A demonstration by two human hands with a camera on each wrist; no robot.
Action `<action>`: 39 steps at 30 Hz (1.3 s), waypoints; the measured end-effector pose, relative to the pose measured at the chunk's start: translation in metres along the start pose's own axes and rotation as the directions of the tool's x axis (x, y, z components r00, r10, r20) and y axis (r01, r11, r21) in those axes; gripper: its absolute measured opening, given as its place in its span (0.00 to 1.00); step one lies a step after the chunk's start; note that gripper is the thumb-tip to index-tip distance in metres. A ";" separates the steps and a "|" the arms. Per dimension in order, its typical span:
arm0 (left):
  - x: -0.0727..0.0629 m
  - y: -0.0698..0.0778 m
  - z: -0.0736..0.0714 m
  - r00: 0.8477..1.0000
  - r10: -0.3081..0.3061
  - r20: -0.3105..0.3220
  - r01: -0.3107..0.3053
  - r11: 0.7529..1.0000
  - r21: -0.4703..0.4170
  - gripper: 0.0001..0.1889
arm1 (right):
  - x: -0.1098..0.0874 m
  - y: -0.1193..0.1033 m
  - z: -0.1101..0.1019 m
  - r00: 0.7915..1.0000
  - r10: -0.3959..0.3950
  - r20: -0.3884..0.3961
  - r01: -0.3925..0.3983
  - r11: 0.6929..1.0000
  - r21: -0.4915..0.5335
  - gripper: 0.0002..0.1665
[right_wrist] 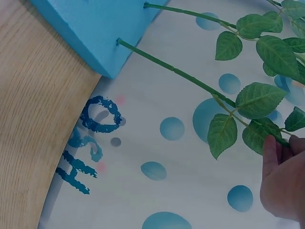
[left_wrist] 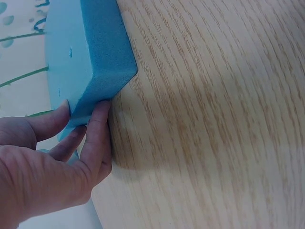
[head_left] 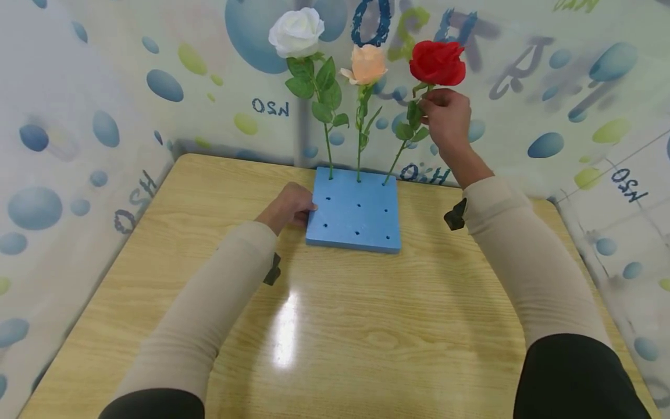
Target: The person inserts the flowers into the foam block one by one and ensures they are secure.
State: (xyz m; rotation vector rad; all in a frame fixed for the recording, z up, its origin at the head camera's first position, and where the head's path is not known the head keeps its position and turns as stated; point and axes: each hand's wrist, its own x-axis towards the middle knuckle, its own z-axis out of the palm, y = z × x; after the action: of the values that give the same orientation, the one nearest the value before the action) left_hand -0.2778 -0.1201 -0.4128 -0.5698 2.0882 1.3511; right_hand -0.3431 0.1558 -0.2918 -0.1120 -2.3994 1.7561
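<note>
A blue foam block (head_left: 345,218) with several small holes lies on the table, and three artificial roses stand in its far row. The white rose (head_left: 296,32) is at left, the peach rose (head_left: 366,64) in the middle, the red rose (head_left: 437,63) at right, its stem leaning rightward. My right hand (head_left: 447,116) pinches the red rose's stem just below the bloom; in the right wrist view the fingers (right_wrist: 270,155) are at its upper leaves and the stem's foot sits in a hole. My left hand (head_left: 293,203) grips the block's left edge, thumb on top and fingers against the side.
The wooden table (head_left: 366,326) stretches toward me from the block. Behind it and at both sides rises a wall covering (head_left: 204,110) with blue and green spots and letters, close behind the flowers.
</note>
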 end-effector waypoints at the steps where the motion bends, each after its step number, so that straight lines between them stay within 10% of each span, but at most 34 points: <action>1: 0.000 0.001 0.000 1.000 -0.001 0.002 0.001 1.000 -0.006 0.16 | 0.000 0.000 0.001 1.000 0.002 0.004 -0.002 1.000 0.001 0.16; 39: 0.002 -0.002 0.000 1.000 0.017 -0.008 -0.017 1.000 -0.016 0.16 | -0.003 0.007 0.030 0.996 -0.039 0.078 0.056 0.973 -0.223 0.19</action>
State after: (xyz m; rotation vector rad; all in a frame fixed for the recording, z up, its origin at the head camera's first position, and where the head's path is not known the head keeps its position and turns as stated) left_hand -0.2780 -0.1209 -0.4150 -0.5661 2.0940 1.3787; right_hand -0.3461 0.1293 -0.3076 -0.0179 -2.6236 1.4880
